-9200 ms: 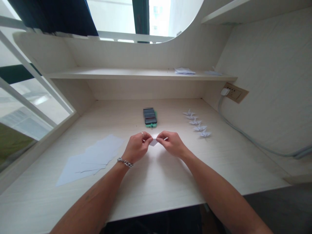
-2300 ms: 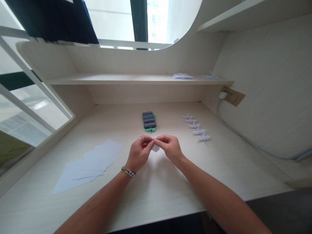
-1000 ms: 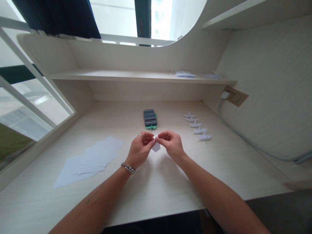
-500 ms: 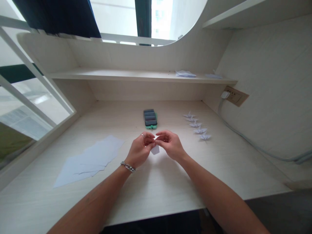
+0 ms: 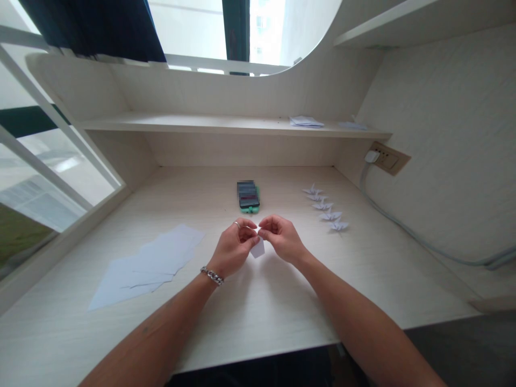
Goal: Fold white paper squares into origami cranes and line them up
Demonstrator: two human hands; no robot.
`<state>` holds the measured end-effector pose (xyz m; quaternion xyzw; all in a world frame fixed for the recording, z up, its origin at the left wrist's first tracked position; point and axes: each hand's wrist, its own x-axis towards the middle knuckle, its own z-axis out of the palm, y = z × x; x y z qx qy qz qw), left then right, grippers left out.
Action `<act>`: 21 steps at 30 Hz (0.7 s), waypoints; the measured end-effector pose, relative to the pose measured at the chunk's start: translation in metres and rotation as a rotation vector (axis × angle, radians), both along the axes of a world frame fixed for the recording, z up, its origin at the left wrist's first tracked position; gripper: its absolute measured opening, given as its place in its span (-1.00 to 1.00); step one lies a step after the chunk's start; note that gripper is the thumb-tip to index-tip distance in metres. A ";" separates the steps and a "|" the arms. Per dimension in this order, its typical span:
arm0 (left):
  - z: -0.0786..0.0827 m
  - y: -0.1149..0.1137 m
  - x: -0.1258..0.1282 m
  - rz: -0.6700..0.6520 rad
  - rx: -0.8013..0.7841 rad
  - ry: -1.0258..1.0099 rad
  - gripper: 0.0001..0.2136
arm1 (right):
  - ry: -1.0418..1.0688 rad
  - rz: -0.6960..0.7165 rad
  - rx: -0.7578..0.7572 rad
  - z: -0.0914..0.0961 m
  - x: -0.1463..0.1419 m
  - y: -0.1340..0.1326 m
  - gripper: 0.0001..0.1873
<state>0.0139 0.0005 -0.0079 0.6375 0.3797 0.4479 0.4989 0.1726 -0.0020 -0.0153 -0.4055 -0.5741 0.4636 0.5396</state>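
A small folded piece of white paper (image 5: 257, 250) is pinched between my two hands above the desk. My left hand (image 5: 234, 244), with a ring and a chain bracelet, grips its upper left part between thumb and fingers. At the top right edge, my right hand (image 5: 282, 238) closes thumb and fingertips on the same paper. The upper part of the paper is hidden by the fingers. Several folded paper cranes (image 5: 330, 216) stand in a slanting row to the right of my right hand.
Loose white paper sheets (image 5: 161, 255) overlap on the left of the desk (image 5: 226, 333). A phone (image 5: 248, 196) with a green edge lies beyond my hands. Folded papers (image 5: 306, 122) rest on the shelf (image 5: 193, 122). A cable (image 5: 403, 231) runs from the wall socket (image 5: 390, 158).
The thumbs have shifted very slightly, and a little more of the folded paper shows below them. The desk items stay where they were.
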 end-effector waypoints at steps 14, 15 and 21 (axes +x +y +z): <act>0.002 0.007 -0.002 0.122 -0.052 -0.153 -0.71 | -0.038 0.074 -0.094 -0.006 -0.003 0.003 -0.75; 0.002 0.007 -0.003 0.103 -0.063 -0.140 -0.71 | -0.065 0.070 -0.084 -0.005 -0.002 0.003 -0.76; 0.006 0.005 -0.003 0.082 -0.029 0.043 -0.80 | -0.259 0.035 -0.026 -0.001 0.002 0.000 -0.79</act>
